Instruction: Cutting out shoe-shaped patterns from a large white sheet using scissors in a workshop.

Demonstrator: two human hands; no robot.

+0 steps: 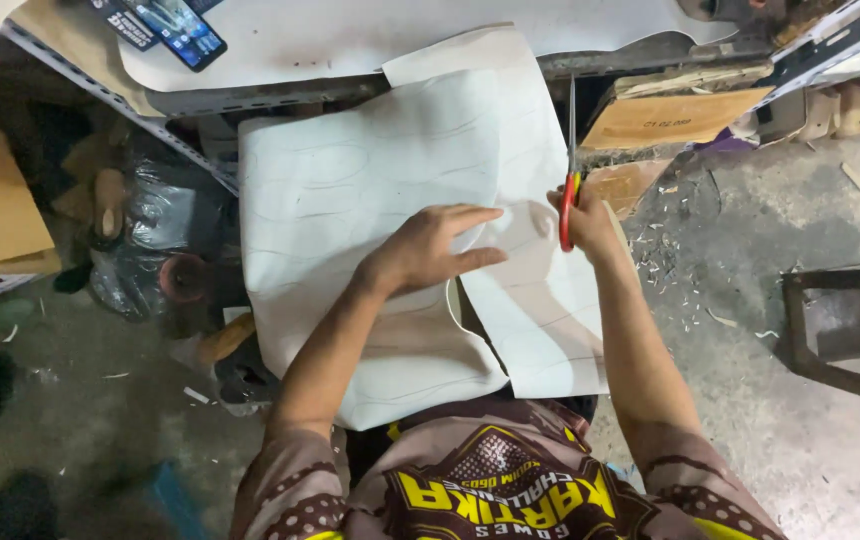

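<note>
Left hand [437, 245] lies flat, fingers spread, pressing down on the white sheet [370, 200] across the person's lap. Right hand [582, 222], just beside it, is clenched around the red handles of the scissors [569, 170], blades pointing up and away along the sheet's right edge. A cut runs below the left hand, splitting the sheet into two flaps. Far beyond the left hand, a phone [178, 30] rests on the worktop [350, 35]; a brown cardboard piece [670, 118] sits past the right hand.
</note>
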